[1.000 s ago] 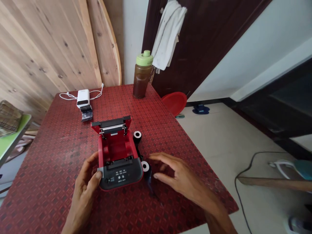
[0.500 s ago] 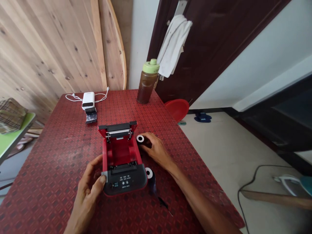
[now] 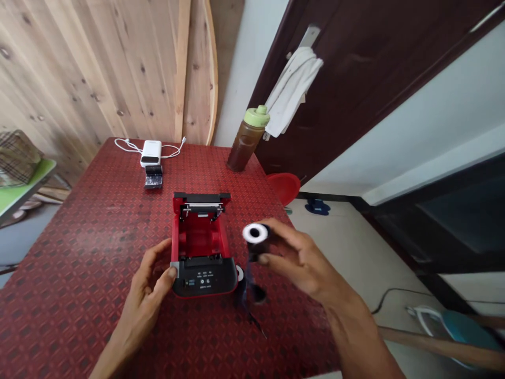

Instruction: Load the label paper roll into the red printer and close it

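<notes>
A small red and black printer [image 3: 205, 281] stands on the table, its lid tipped up at the back and its red inner bay uncovered. My left hand [image 3: 148, 289] grips the printer's left side, thumb on the front corner. To the right of the printer, my right hand [image 3: 303, 258] is closed on a black ribbon roll with a white core [image 3: 261, 237], held above the tabletop. Dark film hangs down from it, blurred by motion. A second white-cored ribbon roll [image 3: 240, 275] rests against the printer's right front corner, partly hidden.
On the red patterned table [image 3: 98, 226], a white power bank [image 3: 151, 152] with a cable lies at the back, a strip of black film [image 3: 153, 178] before it. A bottle with a green lid [image 3: 245, 139] stands at the back right corner. A red basin [image 3: 284, 188] sits beyond the edge.
My right hand has lifted the ribbon roll off the table beside the printer and brought it right and toward me, film trailing. My left hand keeps its grip on the printer.
</notes>
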Action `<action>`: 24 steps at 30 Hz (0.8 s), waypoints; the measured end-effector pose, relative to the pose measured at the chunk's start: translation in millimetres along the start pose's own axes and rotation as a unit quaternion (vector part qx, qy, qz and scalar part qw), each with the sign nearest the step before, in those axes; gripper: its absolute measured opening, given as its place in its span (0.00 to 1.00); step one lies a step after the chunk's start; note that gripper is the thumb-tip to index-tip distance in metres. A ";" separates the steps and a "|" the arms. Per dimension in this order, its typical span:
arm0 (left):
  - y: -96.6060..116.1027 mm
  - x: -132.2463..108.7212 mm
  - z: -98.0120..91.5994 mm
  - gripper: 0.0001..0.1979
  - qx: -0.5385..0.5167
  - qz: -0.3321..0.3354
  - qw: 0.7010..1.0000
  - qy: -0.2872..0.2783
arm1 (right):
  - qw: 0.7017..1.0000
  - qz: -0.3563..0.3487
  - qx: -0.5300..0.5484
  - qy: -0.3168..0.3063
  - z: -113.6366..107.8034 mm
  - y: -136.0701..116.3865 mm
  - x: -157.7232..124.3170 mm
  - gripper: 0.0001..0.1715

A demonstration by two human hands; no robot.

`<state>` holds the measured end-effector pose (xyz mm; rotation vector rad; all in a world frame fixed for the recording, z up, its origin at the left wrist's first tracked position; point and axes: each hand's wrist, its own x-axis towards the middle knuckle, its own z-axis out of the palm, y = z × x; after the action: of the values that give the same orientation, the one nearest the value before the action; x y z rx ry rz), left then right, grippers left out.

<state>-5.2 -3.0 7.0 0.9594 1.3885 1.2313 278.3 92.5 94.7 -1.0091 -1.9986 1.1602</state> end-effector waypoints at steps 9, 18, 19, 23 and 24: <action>-0.5 -0.2 2.8 0.32 -0.024 0.010 1.000 -0.011 | 0.874 -0.004 -0.474 -0.112 76.7 -26.7 48.2 0.16; 0.9 -1.0 5.1 0.28 -0.022 0.016 1.000 0.003 | 0.839 0.053 -0.513 -0.173 90.4 -33.6 75.7 0.16; 0.7 -1.0 5.1 0.28 -0.024 0.013 1.000 0.004 | 0.838 0.059 -0.513 -0.176 90.7 -31.3 78.4 0.15; 1.0 -1.6 5.3 0.30 -0.027 0.003 1.000 0.006 | 0.842 0.072 -0.499 -0.191 90.4 -17.4 87.7 0.12; 1.3 -1.7 5.2 0.30 -0.024 0.001 1.000 0.006 | 0.844 0.073 -0.495 -0.193 90.6 -14.1 89.7 0.12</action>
<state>0.2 -3.4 8.8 0.9205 1.3611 1.2679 154.9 124.6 79.7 -1.4991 -2.9910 0.3111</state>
